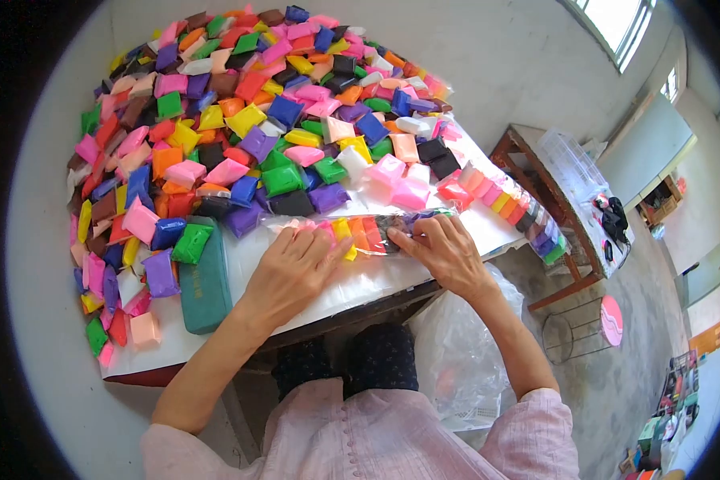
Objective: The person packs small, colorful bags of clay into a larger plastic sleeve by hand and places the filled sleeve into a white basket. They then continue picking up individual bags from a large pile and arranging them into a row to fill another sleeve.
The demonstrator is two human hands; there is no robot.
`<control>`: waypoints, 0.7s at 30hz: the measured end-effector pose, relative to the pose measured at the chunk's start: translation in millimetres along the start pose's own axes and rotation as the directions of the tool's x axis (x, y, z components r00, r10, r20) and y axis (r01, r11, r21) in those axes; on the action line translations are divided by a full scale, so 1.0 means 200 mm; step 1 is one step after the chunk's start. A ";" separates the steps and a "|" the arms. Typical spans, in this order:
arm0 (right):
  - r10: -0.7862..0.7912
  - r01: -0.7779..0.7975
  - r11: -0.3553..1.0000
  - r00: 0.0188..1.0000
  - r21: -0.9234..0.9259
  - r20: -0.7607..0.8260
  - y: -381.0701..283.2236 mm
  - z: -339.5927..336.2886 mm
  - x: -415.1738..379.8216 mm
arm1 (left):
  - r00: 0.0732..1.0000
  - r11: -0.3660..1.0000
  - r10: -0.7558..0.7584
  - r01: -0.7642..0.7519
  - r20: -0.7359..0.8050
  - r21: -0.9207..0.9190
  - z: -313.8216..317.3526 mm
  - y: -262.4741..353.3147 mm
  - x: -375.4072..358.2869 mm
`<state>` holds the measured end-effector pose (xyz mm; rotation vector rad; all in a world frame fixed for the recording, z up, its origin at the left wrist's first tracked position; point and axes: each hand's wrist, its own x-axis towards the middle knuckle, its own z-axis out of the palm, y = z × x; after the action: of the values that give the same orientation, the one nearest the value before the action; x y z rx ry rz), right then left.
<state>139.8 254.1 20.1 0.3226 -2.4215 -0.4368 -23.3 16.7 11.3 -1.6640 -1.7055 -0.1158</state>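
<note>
A clear plastic sleeve (368, 234) with a row of small coloured packets lies near the table's front edge. My left hand (292, 268) rests over its left end, fingers bent and pressed on the plastic. At the right end, my right hand (444, 252) has its fingers curled together on the sleeve, by the dark packets. Yellow, orange and red packets show between the two hands. Just behind lies a large heap of coloured packets (280, 112). A green case (204, 280) lies left of my left hand, with packets on its upper part.
Filled strips of packets (512, 206) are stacked on the table's right side. A clear plastic bag (464, 352) hangs below the front edge. To the right are a wooden side table (548, 180) with a clear basket, and a wire stool (576, 328) with a pink top.
</note>
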 end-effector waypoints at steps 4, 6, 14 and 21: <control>-0.022 0.024 0.999 0.999 0.042 -0.049 0.00 0.01 -0.04 | 0.999 0.998 -0.031 0.032 0.009 -0.050 -0.05 0.02 -0.01; -0.021 0.023 0.999 0.999 0.050 -0.046 -0.01 0.01 -0.04 | 0.993 0.980 -0.110 0.102 -0.037 -0.170 -0.09 0.06 0.03; -0.015 0.017 0.999 0.999 0.048 -0.032 -0.03 0.00 -0.05 | 0.953 0.917 -0.252 0.180 -0.167 -0.357 -0.02 0.05 0.35; 0.027 -0.023 0.996 0.998 0.085 -0.056 -0.11 -0.05 -0.20 | 0.956 0.879 -0.265 0.293 0.124 -0.377 0.05 0.14 0.27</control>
<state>178.7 244.1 -3.4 0.3362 -2.3900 -0.3113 3.2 70.9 20.8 -1.6989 -2.0714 -0.5795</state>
